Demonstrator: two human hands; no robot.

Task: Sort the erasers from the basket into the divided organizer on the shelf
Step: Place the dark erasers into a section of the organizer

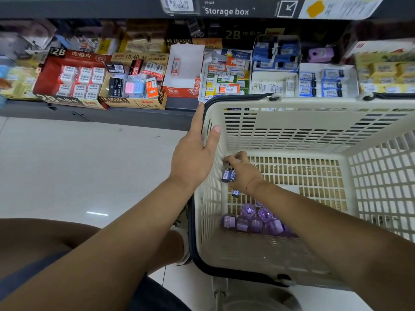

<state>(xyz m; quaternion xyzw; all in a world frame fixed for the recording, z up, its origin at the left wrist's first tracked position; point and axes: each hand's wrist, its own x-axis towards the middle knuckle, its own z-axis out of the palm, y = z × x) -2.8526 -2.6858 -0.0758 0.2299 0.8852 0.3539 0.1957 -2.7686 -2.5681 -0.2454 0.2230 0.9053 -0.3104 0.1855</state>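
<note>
A person crouched at a stationery shelf [89, 111] reaches into a cream basket [314, 102]. The right hand [241, 173] is deep inside near the left wall, its fingers [229, 159] curled round a small bunch of blue-wrapped erasers [228, 175]. The left hand [197, 151] lies against the basket's left wall, fingers straight on the outside and thumb on the inside, holding nothing.

The sorting looks well along but unfinished. The basket floor is mostly bare, yet one loose blue eraser [235, 193] lies just below the right wrist, and a cluster of purple erasers [253, 221] sits nearer the camera. On the shelf, the divided organizer [353, 79] already holds rows of shelved blue erasers [321, 83] in its right front compartment and a lone purple piece [320, 55] in a section behind; that blue row is probably where the handful belongs.

Cardboard display boxes flank the organizer, a red 2B box [69, 77] and a tan 4B box [134, 86] among them, beneath a rail label reading "Storage box" [226, 11]. The basket's far wall and its dark handle [235, 98] stand directly in front of the organizer, hiding its front edge, so any hand headed there would likely have to lift over that rim.
</note>
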